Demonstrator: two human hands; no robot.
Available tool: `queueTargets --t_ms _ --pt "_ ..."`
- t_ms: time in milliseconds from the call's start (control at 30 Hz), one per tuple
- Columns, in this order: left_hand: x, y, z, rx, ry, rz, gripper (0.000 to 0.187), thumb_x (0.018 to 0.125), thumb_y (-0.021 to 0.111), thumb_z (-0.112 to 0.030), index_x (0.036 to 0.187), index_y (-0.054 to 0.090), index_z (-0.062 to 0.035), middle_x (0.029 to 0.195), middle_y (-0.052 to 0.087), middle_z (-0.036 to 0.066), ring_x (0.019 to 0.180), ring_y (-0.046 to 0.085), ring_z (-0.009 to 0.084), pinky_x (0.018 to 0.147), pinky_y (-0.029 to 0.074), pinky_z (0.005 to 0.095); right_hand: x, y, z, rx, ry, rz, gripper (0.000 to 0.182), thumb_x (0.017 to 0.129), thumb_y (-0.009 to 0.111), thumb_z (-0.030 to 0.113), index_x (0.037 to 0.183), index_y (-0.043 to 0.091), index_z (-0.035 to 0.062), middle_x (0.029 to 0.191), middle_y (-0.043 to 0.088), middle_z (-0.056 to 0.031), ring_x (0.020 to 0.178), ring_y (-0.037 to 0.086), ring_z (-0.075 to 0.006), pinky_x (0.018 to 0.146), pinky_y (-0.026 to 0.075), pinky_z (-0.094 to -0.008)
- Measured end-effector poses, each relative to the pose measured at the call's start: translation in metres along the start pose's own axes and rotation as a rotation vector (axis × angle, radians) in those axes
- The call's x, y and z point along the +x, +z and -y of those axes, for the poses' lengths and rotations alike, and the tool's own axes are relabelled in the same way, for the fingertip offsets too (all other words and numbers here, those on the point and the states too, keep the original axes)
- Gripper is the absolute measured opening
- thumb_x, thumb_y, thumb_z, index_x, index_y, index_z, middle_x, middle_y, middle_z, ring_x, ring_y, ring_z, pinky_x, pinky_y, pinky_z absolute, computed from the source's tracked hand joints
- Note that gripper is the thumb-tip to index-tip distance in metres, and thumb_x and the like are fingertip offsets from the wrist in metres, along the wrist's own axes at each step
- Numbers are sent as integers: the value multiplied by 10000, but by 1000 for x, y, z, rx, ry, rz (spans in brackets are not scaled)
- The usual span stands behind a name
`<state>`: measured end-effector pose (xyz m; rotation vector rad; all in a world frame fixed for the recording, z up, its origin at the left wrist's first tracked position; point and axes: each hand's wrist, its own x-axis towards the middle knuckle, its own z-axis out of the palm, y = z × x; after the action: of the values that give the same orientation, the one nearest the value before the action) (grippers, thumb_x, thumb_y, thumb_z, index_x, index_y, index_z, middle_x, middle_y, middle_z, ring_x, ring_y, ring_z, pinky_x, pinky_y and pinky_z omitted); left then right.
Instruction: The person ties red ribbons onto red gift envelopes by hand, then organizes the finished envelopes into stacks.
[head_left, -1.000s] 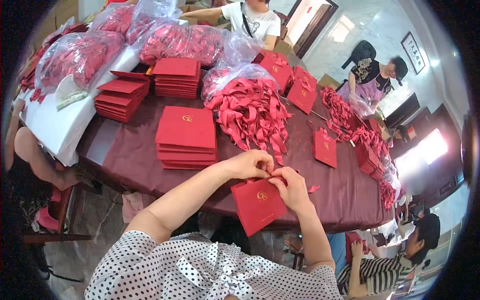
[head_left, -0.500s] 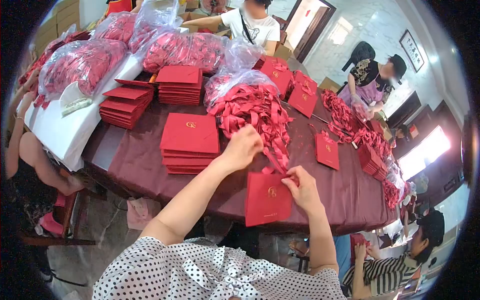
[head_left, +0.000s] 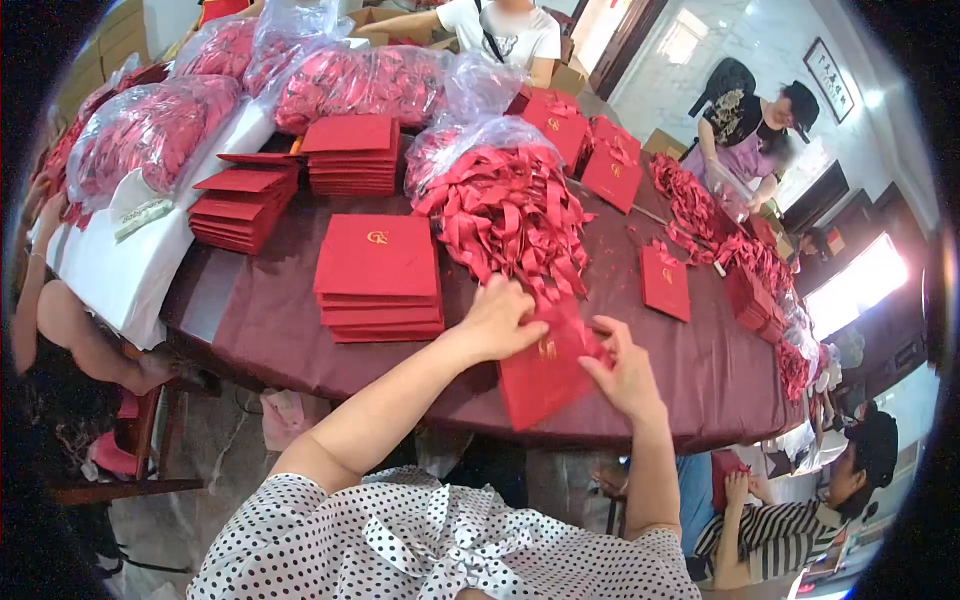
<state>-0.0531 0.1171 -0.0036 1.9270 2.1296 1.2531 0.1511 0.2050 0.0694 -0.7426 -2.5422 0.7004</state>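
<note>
A small red gift bag (head_left: 535, 390) with a gold logo hangs tilted at the table's front edge, slightly blurred. My left hand (head_left: 495, 320) is closed at its upper left corner, the fingertips partly hidden. On the right edge of the bag, my right hand (head_left: 627, 370) grips with thumb and fingers. Just beyond both hands lies a large heap of red ribbons (head_left: 510, 220), spilling from a clear plastic bag. To the left of my left hand stands a stack of red bags (head_left: 378, 275) with the same gold logo.
Two further stacks of red bags, one (head_left: 350, 155) behind and one (head_left: 242, 205) to the left, stand on the dark red tablecloth (head_left: 270, 310). Plastic sacks (head_left: 150, 135) of red ribbon fill the far left. A single bag (head_left: 664, 280) lies right. Other people work around the table.
My left hand has come down from the ribbon to the bag's top. The bag has risen slightly and tilted, and my right hand has shifted right along its edge.
</note>
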Motion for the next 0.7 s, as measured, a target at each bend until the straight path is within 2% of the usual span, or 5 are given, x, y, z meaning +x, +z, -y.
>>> queueTargets --t_ms 200,233,367,533,700 --pt "4 -9 -4 25 -262 74 406 689 682 -420 807 640 -35 990 547 161 1022 445 331 865 367 457 -25 -30 -32 420 123 37 163 788 651 35 900 536 59 726 542 45 639 467 -14 565 371 -173" --pt "7 -14 -7 -28 -329 134 429 670 696 -446 784 645 -36 974 563 160 998 468 332 842 391 455 -30 -35 -31 608 242 47 140 791 633 15 873 525 47 732 537 3 651 488 -54 562 395 -208" --pt "10 -14 -6 -64 -328 103 442 627 752 -418 694 609 -5 869 591 163 925 513 336 772 430 448 -37 -37 -23 1364 -195 81 294 732 692 74 928 476 32 852 537 -124 664 509 -165 541 431 -299" --pt "10 -15 -7 -124 -308 116 405 682 737 -371 733 607 9 866 586 165 906 503 333 796 413 415 -40 -48 -17 1343 -269 -1 509 706 723 101 1126 450 13 989 537 -160 684 541 -165 555 452 -246" --pt "9 -4 2 -312 -295 109 307 748 696 -279 775 618 17 863 584 142 873 522 270 771 422 366 -35 -46 -4 711 -16 -184 208 862 502 35 1060 550 -11 960 610 -110 665 578 -122 541 442 -206"
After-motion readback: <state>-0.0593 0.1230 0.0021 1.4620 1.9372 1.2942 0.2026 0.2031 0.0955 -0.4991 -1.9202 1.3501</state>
